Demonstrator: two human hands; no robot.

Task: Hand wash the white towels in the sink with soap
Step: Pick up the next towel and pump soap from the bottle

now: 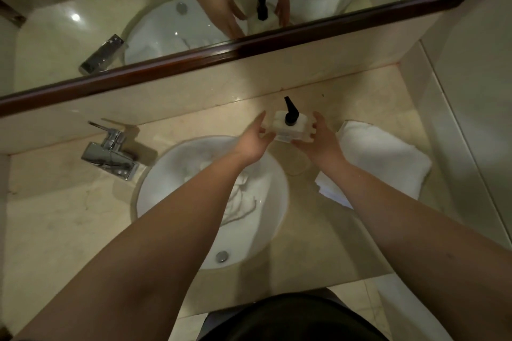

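Your right hand point(318, 138) sits against the right side of the soap bottle point(288, 130), fingers curled onto its edge and thumb under its near corner, so it grips the bottle; your left hand point(256, 138) is spread wide at the bottle's left side, fingers straight and thumb apart, its fingertips at or just beside the bottle, though you cannot tell whether they touch it. The bottle is white and squarish with a black pump point(290, 111) whose nozzle points toward the wall; it is at the back of the beige counter point(69, 216), just behind the sink's rim. Below your left wrist lies the round white sink point(266, 232); a crumpled white towel point(238, 196) lies wet in the basin, partly hidden by your forearm. A second white towel, folded point(382, 158), lies on the counter just right of your right wrist. The chrome faucet point(110, 155) stands left of the sink; the mirror point(138, 8) above, in its dark wooden frame, reflects both hands and the bottle.
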